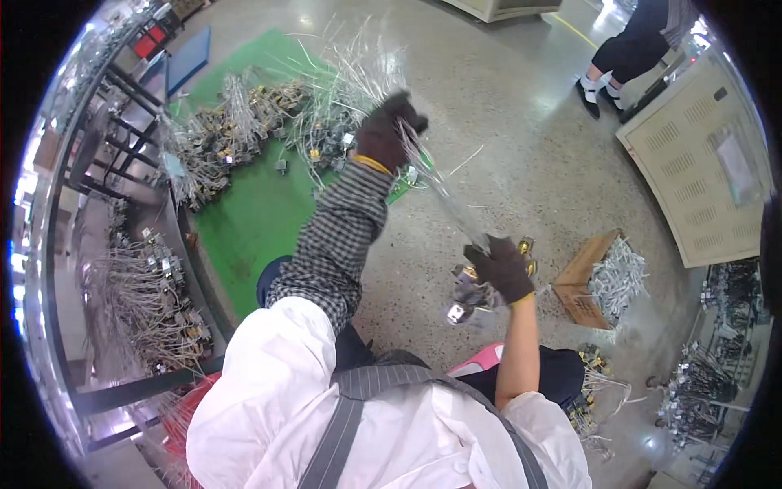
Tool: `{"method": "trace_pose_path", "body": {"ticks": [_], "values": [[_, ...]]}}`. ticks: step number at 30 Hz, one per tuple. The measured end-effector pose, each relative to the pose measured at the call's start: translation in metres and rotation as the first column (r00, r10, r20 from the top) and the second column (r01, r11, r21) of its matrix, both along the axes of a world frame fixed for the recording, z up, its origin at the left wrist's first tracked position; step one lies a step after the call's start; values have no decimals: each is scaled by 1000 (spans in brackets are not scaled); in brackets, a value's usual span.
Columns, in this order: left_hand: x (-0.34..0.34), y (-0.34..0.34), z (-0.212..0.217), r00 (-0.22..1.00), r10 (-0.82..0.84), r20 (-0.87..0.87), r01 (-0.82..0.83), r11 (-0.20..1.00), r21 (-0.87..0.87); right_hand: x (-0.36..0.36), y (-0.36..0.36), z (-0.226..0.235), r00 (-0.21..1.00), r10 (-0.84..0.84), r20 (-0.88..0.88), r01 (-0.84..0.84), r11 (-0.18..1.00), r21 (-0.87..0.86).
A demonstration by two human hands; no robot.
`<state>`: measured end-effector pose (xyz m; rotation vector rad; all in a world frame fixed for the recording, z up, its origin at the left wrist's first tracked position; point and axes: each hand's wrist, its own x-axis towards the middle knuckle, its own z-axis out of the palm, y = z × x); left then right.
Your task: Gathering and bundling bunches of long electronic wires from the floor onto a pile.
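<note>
A bundle of pale wires (444, 191) is stretched between my two hands, both in dark brown gloves. My left hand (389, 130) is closed round its upper stretch, and loose wire ends (366, 69) fan out beyond the fist. Lower and to the right, my right hand (503, 270) is closed round the bundle close to its other end. Small silver and brass-coloured metal parts (460, 312) hang from that end, blurred and partly hidden by the glove. A checked sleeve covers my left forearm; the right forearm is bare.
Several similar wired parts (261, 114) lie heaped on a green mat (244, 220) at the left. A cardboard box (574, 285) of white pieces stands at the right. Dark metal racking (122, 391) runs along the left. A person (631, 49) stands by a beige cabinet (692, 155).
</note>
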<state>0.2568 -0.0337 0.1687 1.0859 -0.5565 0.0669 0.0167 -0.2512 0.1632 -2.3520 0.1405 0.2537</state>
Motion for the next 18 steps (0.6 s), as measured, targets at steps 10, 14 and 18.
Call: {"method": "trace_pose_path", "body": {"ticks": [10, 14, 18], "values": [[-141, -97, 66, 933, -341, 114, 108, 568, 816, 77, -30, -51, 585, -644, 493, 91, 656, 749], [-122, -81, 22, 874, -416, 250, 63, 608, 791, 57, -16, 50, 726, -552, 410, 187, 732, 655], [-129, -163, -33, 822, -567, 56, 528, 794, 302, 50, 38, 100, 521, -582, 625, 230, 800, 554]]}}
